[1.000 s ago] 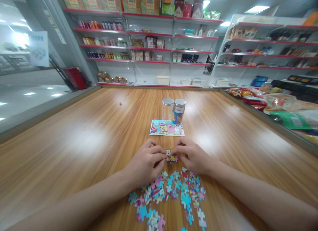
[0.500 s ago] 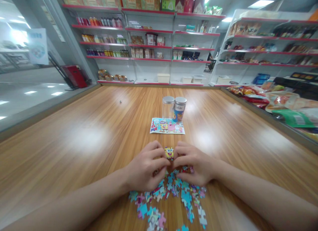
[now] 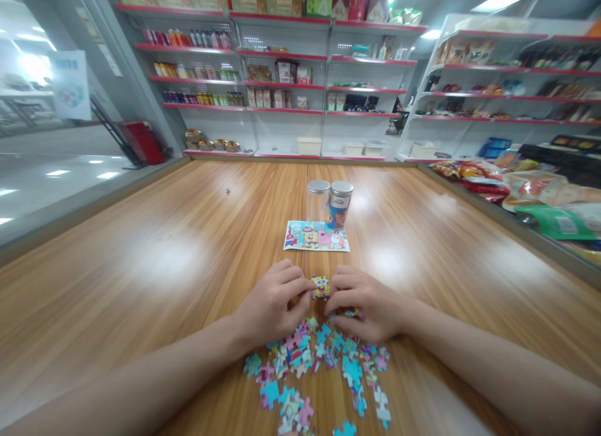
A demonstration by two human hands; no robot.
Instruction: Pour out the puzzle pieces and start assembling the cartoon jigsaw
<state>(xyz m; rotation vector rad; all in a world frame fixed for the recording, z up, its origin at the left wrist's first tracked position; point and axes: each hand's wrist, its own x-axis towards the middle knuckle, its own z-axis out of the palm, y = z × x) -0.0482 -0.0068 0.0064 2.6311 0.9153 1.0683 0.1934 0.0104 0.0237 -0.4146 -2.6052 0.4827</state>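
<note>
A small joined patch of yellow jigsaw puzzle [image 3: 321, 287] with a cartoon face lies flat on the wooden table. My left hand [image 3: 277, 301] is curled, its index fingertip pressing on the patch's left edge. On the other side, my right hand [image 3: 364, 304] has bent fingers gripping the right edge and partly covers it. Loose jigsaw pieces [image 3: 353, 368], mostly blue, pink and white, are scattered beneath and in front of both hands. Beyond them lies a printed reference picture [image 3: 295, 237] showing the same yellow character.
A clear jar [image 3: 318, 201] and a labelled jar [image 3: 339, 206], both with silver lids, stand at the picture's back edge. A tiny object [image 3: 228, 191] sits farther left on the table [image 3: 188, 254]. Packaged goods [image 3: 554, 220] lie beyond the right border; stocked shelves [image 3: 282, 86] are behind.
My left hand has lifted back slightly from the near side, with its index finger now on the yellow patch's left edge. More loose pieces show below it. My right hand has barely shifted.
</note>
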